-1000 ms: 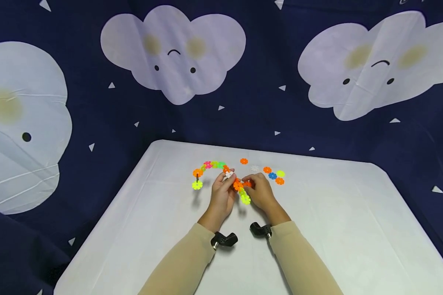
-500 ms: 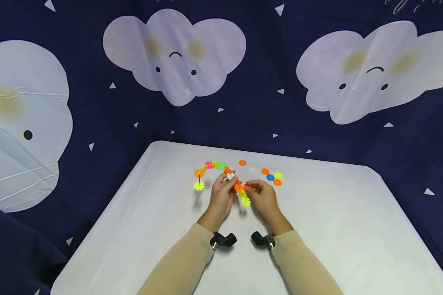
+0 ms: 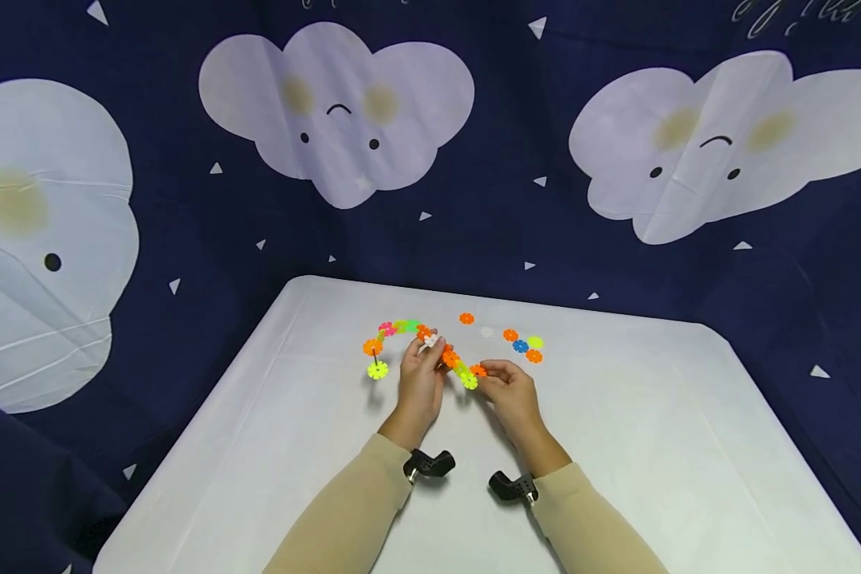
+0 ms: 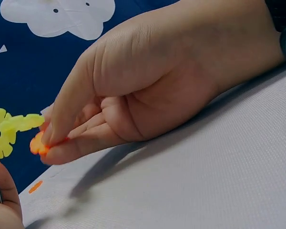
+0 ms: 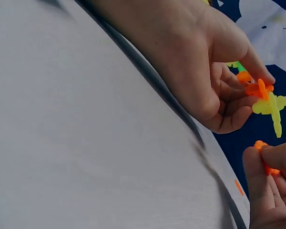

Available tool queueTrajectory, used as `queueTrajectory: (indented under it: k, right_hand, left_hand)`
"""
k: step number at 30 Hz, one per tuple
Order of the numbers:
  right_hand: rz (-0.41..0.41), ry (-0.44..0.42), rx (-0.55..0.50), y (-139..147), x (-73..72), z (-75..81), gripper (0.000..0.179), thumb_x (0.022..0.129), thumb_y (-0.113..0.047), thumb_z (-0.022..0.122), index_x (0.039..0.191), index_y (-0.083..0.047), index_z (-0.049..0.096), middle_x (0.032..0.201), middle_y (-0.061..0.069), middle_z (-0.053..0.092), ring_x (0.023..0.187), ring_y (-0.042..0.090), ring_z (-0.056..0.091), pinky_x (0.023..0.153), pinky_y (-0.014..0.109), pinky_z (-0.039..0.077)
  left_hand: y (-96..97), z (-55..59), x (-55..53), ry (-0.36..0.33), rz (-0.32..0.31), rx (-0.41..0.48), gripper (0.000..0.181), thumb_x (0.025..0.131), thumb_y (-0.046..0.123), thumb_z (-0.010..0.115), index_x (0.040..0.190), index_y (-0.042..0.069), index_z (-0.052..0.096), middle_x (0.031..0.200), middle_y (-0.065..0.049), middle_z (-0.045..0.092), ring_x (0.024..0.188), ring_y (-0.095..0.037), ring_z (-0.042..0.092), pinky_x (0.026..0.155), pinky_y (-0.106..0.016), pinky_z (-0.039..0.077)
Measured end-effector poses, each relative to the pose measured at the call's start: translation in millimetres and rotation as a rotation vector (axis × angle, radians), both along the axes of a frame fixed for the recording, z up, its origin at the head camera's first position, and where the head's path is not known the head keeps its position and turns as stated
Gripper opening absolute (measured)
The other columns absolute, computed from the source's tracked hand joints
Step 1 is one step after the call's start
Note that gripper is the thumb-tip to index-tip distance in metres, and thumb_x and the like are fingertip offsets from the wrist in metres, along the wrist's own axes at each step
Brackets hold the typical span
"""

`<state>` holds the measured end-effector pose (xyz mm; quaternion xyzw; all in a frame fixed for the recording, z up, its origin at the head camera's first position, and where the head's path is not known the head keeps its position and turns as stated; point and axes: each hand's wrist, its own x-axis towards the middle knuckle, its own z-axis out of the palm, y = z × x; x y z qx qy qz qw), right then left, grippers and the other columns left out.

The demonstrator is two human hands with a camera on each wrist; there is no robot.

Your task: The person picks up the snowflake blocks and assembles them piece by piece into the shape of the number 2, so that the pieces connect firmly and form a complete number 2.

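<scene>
My left hand (image 3: 419,387) grips a chain of interlocking plastic snowflake discs (image 3: 450,358) around its middle, above the table. The chain curves from a yellow-green disc (image 3: 377,370) on the left, past pink and green ones, to a yellow end disc (image 3: 469,381) on the right. Between thumb and fingertips, my right hand (image 3: 514,399) pinches a single orange snowflake disc (image 3: 477,371), just right of that yellow end. A small gap separates this orange disc (image 4: 36,145) from the yellow discs (image 4: 23,122) in the left wrist view.
Loose discs lie on the white table (image 3: 617,446) beyond my hands: an orange one (image 3: 466,318), a white one (image 3: 486,332), and a cluster with a blue disc (image 3: 520,346) to the right. A dark cloud-print curtain (image 3: 502,239) stands behind the table.
My right hand has drawn the orange disc away from the chain's orange part toward its yellow end. My left hand and the chain have shifted slightly left.
</scene>
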<state>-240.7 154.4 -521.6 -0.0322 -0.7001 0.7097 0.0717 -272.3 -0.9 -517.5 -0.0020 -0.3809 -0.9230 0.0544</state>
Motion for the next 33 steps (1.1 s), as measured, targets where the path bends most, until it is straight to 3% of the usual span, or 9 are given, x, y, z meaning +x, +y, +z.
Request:
queueTrajectory:
  k: [4,8,19,30,33]
  right_hand:
    - [-0.025,0.032,-0.176,-3.9,5.6,2.7,0.02,0.092,0.012,0.073,0.11,0.012,0.066,0.092,0.014,0.068,0.076,0.022,0.07,0.072,0.032,0.063]
    - [-0.021,0.079,-0.289,-5.7,8.8,2.2,0.015,0.094,0.016,0.067,0.107,0.016,0.062,0.089,0.014,0.064,0.071,0.023,0.068,0.067,0.036,0.064]
    - [-0.028,0.115,-0.445,-2.7,10.9,5.6,0.009,0.095,0.015,0.063,0.102,0.009,0.064,0.088,0.012,0.065,0.063,0.019,0.063,0.057,0.029,0.059]
    - [0.092,0.139,-0.546,-3.0,11.5,6.3,0.014,0.096,0.017,0.062,0.11,0.017,0.062,0.089,0.012,0.066,0.063,0.021,0.065,0.057,0.03,0.061]
    - [0.136,0.143,-0.54,-3.0,11.5,5.6,0.016,0.096,0.017,0.061,0.112,0.018,0.061,0.089,0.012,0.065,0.064,0.022,0.065,0.058,0.031,0.061]
  left_hand:
    - [-1.1,1.0,-1.1,-0.022,0.016,0.016,0.021,0.106,0.006,0.065,0.124,0.001,0.057,0.095,-0.006,0.06,0.082,-0.018,0.058,0.072,-0.028,0.05]
    - [-1.4,0.0,-2.3,-0.025,0.012,0.012,0.024,0.106,0.007,0.065,0.126,-0.001,0.053,0.094,-0.006,0.057,0.081,-0.018,0.057,0.071,-0.029,0.049]
    - [-0.9,-1.6,-2.7,-0.015,0.01,0.011,0.025,0.104,0.011,0.07,0.124,0.003,0.059,0.094,-0.007,0.061,0.081,-0.019,0.058,0.071,-0.029,0.05]
    - [0.3,0.9,-1.5,-0.009,0.005,-0.012,0.021,0.103,0.011,0.071,0.121,0.004,0.06,0.094,-0.007,0.061,0.08,-0.018,0.059,0.07,-0.029,0.048]
    - [1.3,0.4,-1.6,-0.004,-0.005,-0.034,0.027,0.103,0.009,0.071,0.124,-0.001,0.057,0.095,-0.007,0.062,0.081,-0.018,0.059,0.07,-0.028,0.049]
